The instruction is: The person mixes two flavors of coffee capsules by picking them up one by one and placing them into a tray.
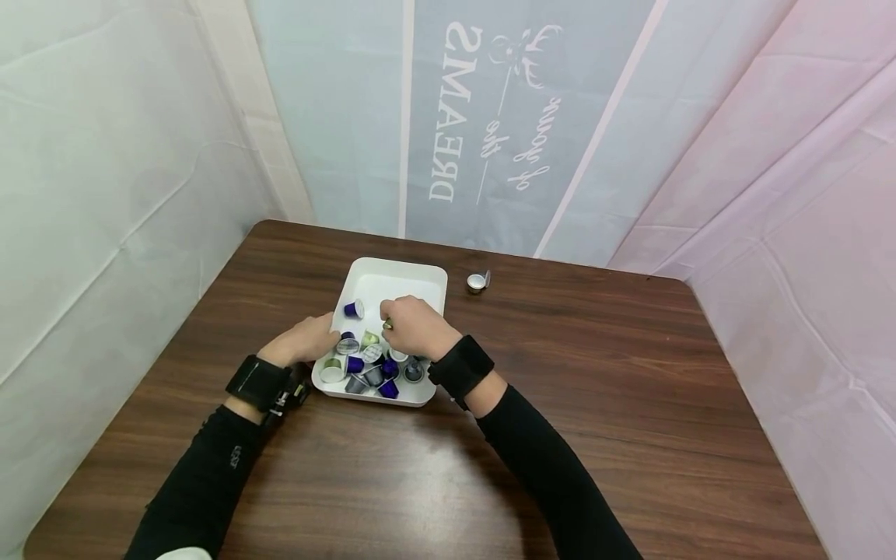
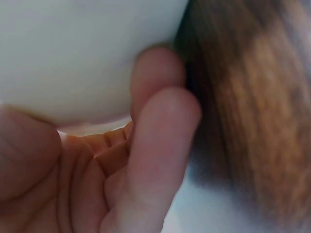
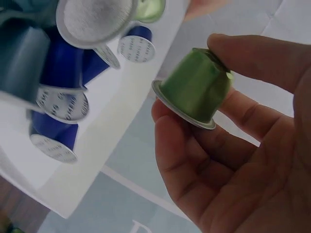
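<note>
My right hand (image 1: 420,323) is over the white tray (image 1: 374,278), pinching a green coffee capsule (image 3: 194,87) between thumb and fingers. The capsule's rimmed, wider end points down and left in the right wrist view, and its wall looks dented near the thumb. At the tray's left side, my left hand (image 1: 302,341) grips the edge, its fingers bent against the outer wall (image 2: 87,58). Blue, grey and green capsules crowd the tray's near half, among them a grey capsule (image 1: 414,370). A single dark blue capsule (image 1: 354,309) lies apart near the left wall.
On the brown wooden table (image 1: 595,389), a small round white cup with a raised silvery lid (image 1: 477,283) stands to the right of the tray's far end. Pale curtains (image 1: 336,117) hang behind the table and on both sides.
</note>
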Available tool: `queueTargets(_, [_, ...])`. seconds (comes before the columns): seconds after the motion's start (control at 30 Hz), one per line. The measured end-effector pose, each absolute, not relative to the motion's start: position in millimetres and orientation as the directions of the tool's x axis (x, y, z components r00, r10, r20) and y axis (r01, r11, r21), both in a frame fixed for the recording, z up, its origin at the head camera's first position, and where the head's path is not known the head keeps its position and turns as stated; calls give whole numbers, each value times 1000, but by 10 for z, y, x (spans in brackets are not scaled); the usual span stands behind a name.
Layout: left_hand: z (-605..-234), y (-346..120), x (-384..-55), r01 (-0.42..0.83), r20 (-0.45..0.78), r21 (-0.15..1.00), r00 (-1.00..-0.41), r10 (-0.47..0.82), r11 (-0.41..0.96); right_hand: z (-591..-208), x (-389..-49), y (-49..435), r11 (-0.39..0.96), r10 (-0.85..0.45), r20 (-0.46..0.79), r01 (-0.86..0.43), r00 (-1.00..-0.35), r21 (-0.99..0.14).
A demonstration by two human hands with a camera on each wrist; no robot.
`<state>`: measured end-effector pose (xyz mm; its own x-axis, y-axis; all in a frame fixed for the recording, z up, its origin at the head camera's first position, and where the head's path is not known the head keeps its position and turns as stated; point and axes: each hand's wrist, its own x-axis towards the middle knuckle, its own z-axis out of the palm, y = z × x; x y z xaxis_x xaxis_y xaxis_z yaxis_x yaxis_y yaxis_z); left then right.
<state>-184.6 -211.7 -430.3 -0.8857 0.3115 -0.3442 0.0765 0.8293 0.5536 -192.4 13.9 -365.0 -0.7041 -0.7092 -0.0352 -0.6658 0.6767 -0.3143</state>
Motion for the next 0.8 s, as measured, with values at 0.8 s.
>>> queueTargets(0.8, [-4318, -2106, -1852, 81, -333, 553, -891, 309, 829, -3811, -2008, -38, 772, -625, -158, -576, -764, -270])
